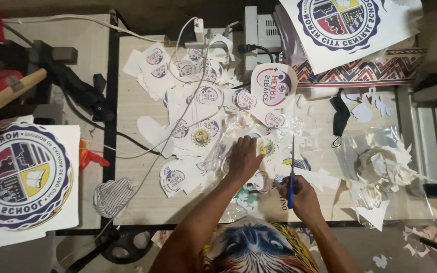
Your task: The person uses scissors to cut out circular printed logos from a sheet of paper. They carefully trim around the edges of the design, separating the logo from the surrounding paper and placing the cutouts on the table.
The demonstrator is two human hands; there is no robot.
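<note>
two large round-emblem prints [24,177], one blue-handled scissors [291,184], one black face mask [339,117]

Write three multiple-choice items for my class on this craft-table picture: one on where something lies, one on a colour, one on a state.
1. Where does the black face mask lie?
A. right of the sticker pile
B. on the floor
C. on the left sheet

2. What colour is the handle of the scissors?
A. red
B. blue
C. yellow

3. What is the left hand doing?
A. gripping a cable
B. hanging off the table
C. pressing flat on cut-out stickers

Answers: 1 A, it lies on the table right of the pile. 2 B, blue shows in the right hand. 3 C, the palm lies spread on them.
</note>
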